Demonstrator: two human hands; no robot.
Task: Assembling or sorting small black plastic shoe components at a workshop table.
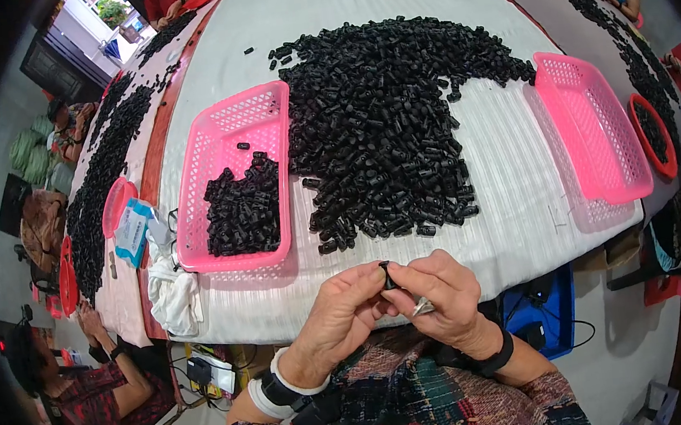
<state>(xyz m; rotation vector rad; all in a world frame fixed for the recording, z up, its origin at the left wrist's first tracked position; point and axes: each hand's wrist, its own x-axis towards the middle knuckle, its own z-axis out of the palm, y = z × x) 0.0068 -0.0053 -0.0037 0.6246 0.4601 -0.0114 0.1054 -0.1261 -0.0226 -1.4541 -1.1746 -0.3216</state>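
Note:
Just past the table's near edge, my left hand (334, 311) and my right hand (449, 299) meet fingertip to fingertip. Pinched between them is a small black cylindrical part (387, 277). Something thin and silvery (423, 307) shows at the fingers of my right hand; whether it is held or worn I cannot tell. Beyond my hands lies a big heap of similar black parts (382, 135) on the white cloth. To its left, a pink perforated basket (192, 202) contains a smaller pile of black parts (246, 209).
A second pink basket (596, 139) stands at the table's right side, with a red round tray (653, 137) beyond it. Left of the near basket lie a blue-and-white packet (134, 231) and a white cloth (173, 294). Other people sit around neighbouring tables. A blue crate (560, 322) is below.

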